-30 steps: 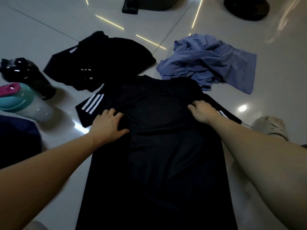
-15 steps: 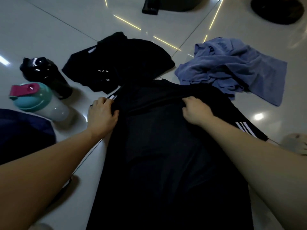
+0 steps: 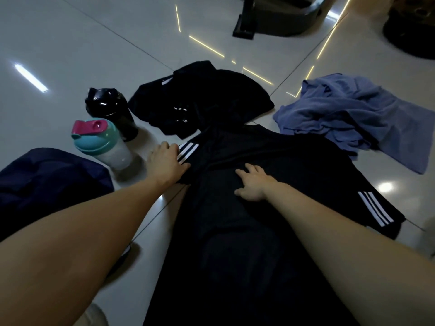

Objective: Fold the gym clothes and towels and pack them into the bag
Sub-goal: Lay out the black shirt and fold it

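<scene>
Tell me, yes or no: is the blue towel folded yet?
No: the blue towel lies crumpled in a loose heap on the floor, beyond the black shirt.

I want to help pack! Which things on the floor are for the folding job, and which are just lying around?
For the job: black T-shirt with white-striped sleeves; crumpled black garment; rumpled blue-purple towel; dark navy fabric bag.
Just lying about: black plastic shaker bottle; clear bottle with teal lid and pink cap; dark stand base.
</scene>
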Tool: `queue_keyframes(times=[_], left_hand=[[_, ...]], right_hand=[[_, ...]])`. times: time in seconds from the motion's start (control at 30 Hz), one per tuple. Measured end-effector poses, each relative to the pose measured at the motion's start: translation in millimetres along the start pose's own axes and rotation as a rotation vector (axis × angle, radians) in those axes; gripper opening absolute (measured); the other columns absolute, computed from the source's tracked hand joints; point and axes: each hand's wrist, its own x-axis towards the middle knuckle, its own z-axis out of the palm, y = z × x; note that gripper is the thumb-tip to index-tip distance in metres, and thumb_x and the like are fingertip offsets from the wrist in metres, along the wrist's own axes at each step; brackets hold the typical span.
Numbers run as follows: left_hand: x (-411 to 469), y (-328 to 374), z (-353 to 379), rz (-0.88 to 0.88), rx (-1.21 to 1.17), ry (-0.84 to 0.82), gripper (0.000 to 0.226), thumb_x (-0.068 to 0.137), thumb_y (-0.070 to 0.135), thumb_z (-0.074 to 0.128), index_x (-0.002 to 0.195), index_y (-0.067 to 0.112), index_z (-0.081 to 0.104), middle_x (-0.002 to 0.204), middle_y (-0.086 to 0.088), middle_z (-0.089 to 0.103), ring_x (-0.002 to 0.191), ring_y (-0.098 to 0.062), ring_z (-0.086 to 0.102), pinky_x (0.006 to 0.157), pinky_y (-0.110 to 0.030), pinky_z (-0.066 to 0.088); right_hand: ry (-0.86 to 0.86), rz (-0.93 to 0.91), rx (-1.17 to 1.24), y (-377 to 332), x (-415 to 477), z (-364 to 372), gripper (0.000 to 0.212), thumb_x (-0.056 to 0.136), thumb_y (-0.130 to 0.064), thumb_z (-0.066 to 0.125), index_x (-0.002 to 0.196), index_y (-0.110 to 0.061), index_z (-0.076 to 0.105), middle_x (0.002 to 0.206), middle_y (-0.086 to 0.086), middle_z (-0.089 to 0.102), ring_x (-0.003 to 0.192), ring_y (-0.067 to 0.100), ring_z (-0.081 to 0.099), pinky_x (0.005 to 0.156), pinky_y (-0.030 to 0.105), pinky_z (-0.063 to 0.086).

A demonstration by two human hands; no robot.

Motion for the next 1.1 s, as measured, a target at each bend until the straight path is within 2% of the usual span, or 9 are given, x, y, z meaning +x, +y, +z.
queue_keyframes(times=[0.17, 0.33, 0.5, 0.6, 0.7, 0.8, 0.93, 1.0, 1.1], left_hand=[[6.4, -3.5, -1.8, -0.046, -0.006, -0.002, 0.017, 0.092, 0.027, 0.057, 0.099, 0.016, 0.067, 0.103, -0.009, 0.063, 0.096, -0.033, 0.06, 0.08, -0.04, 0.045], [12.2, -4.5, -23.8, -0.085, -0.109, 0.128, 0.016, 0.091, 0.027, 0.059, 0.095, 0.015, 0.07, 0.097, -0.007, 0.065, 0.092, -0.032, 0.062, 0.083, -0.043, 0.051], [22.3, 9.7, -57.5, -0.148, -0.402, 0.089, 0.014, 0.091, 0.031, 0.056, 0.097, 0.021, 0.064, 0.087, 0.001, 0.065, 0.084, -0.022, 0.063, 0.076, -0.036, 0.051], [25.3, 34.2, -80.3, -0.076, -0.517, 0.074, 0.011, 0.093, 0.029, 0.059, 0.097, 0.022, 0.066, 0.089, 0.004, 0.068, 0.085, -0.016, 0.066, 0.075, -0.035, 0.054], [23.9, 69.5, -93.4, -0.048, -0.727, 0.001, 0.008, 0.091, 0.026, 0.066, 0.096, 0.021, 0.069, 0.091, 0.0, 0.071, 0.084, -0.017, 0.069, 0.078, -0.039, 0.061], [14.3, 114.8, -88.4, -0.051, -0.864, -0.128, 0.014, 0.091, 0.024, 0.072, 0.101, 0.016, 0.065, 0.095, -0.006, 0.068, 0.082, -0.02, 0.066, 0.071, -0.039, 0.058], [-11.0, 163.8, -71.8, -0.071, -1.048, -0.533, 0.023, 0.096, 0.013, 0.066, 0.117, 0.012, 0.055, 0.09, -0.01, 0.065, 0.075, -0.019, 0.063, 0.067, -0.033, 0.058], [-24.0, 163.0, -65.5, -0.094, -1.115, -0.626, 0.016, 0.098, 0.006, 0.058, 0.114, 0.01, 0.057, 0.083, -0.012, 0.067, 0.072, -0.02, 0.064, 0.072, -0.038, 0.059], [-39.2, 127.8, -46.1, -0.097, -0.759, -0.367, 0.007, 0.095, 0.022, 0.058, 0.094, 0.016, 0.061, 0.078, -0.005, 0.068, 0.071, -0.022, 0.066, 0.069, -0.04, 0.06]], right_hand=[[-0.041, 0.01, 0.009, 1.2, 7.0, -2.5, 0.083, 0.097, -0.047, 0.057, 0.161, -0.027, 0.008, 0.169, 0.005, -0.011, 0.155, 0.032, -0.009, 0.123, 0.055, 0.015], [-0.041, 0.006, 0.011, 1.5, 8.8, -1.6, 0.084, 0.097, -0.045, 0.059, 0.161, -0.027, 0.007, 0.169, 0.005, -0.01, 0.154, 0.033, -0.009, 0.123, 0.055, 0.017], [0.059, 0.014, 0.064, -4.1, 9.9, -15.5, 0.075, 0.094, -0.039, 0.06, 0.158, -0.022, 0.026, 0.163, 0.01, 0.019, 0.145, 0.036, 0.029, 0.115, 0.049, 0.036], [0.197, 0.006, 0.37, -8.9, 7.4, -32.8, 0.053, 0.093, -0.028, 0.062, 0.143, -0.014, 0.05, 0.133, 0.01, 0.055, 0.119, 0.031, 0.058, 0.099, 0.04, 0.05], [0.31, 0.02, 0.89, -8.9, 7.2, -40.9, 0.025, 0.097, -0.021, 0.058, 0.116, -0.005, 0.063, 0.108, 0.013, 0.068, 0.096, 0.031, 0.066, 0.08, 0.041, 0.056], [0.161, -0.003, 1.612, -4.1, -4.5, -50.8, 0.046, 0.106, -0.044, 0.042, 0.12, -0.004, 0.059, 0.111, 0.018, 0.069, 0.1, 0.033, 0.069, 0.08, 0.044, 0.058], [0.145, 0.0, 1.937, 17.2, -8.3, -56.9, 0.07, 0.095, -0.066, 0.047, 0.121, -0.004, 0.064, 0.108, 0.018, 0.072, 0.088, 0.033, 0.073, 0.071, 0.042, 0.06], [0.232, 0.097, 1.888, 17.8, -5.1, -51.1, 0.047, 0.092, -0.044, 0.068, 0.119, -0.005, 0.067, 0.104, 0.018, 0.073, 0.077, 0.031, 0.073, 0.062, 0.04, 0.06], [0.367, 0.318, 1.597, 22.0, -0.2, -39.7, 0.032, 0.087, 0.002, 0.066, 0.119, 0.002, 0.063, 0.11, 0.02, 0.068, 0.086, 0.031, 0.069, 0.065, 0.04, 0.06]])
